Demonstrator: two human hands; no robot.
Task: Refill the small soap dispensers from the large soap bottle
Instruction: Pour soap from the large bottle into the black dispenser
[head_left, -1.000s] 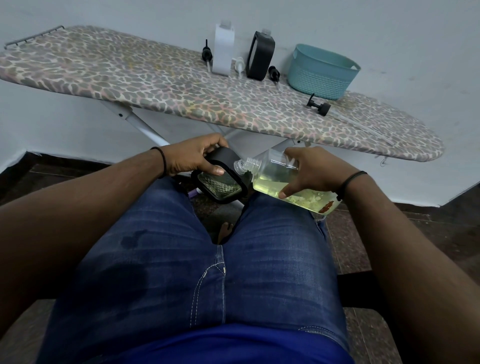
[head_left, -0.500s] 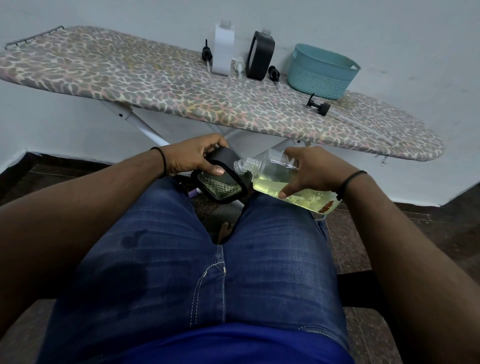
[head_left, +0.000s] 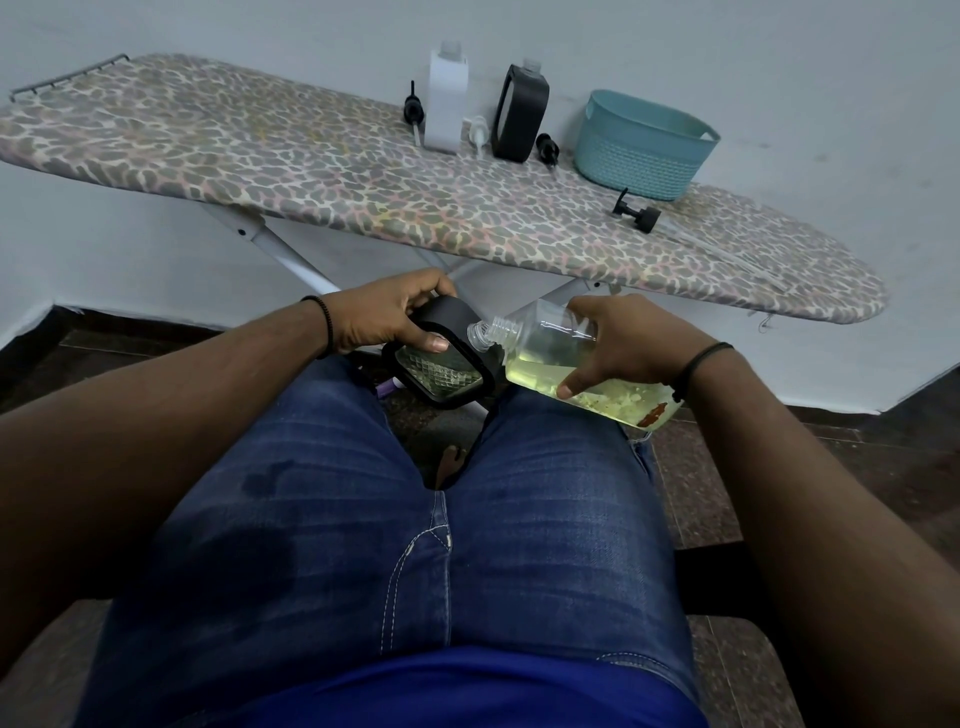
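I sit with both hands above my knees. My left hand (head_left: 387, 314) grips a small black dispenser (head_left: 441, 364) with a clear patterned face, tilted toward the right. My right hand (head_left: 621, 340) holds the large clear soap bottle (head_left: 550, 358), lying almost flat, half full of yellow liquid. Its open neck touches the top of the black dispenser. On the ironing board (head_left: 311, 171) stand a white dispenser (head_left: 447, 101) and a second black dispenser (head_left: 519, 114), both without pumps.
Loose pump heads lie on the board: a black pump (head_left: 413, 111) left of the white dispenser, a white pump (head_left: 478, 132), a second black pump (head_left: 546, 148), and a third black pump (head_left: 636, 213) by a teal basket (head_left: 644, 145). The board's white legs (head_left: 280, 254) stand in front of my knees.
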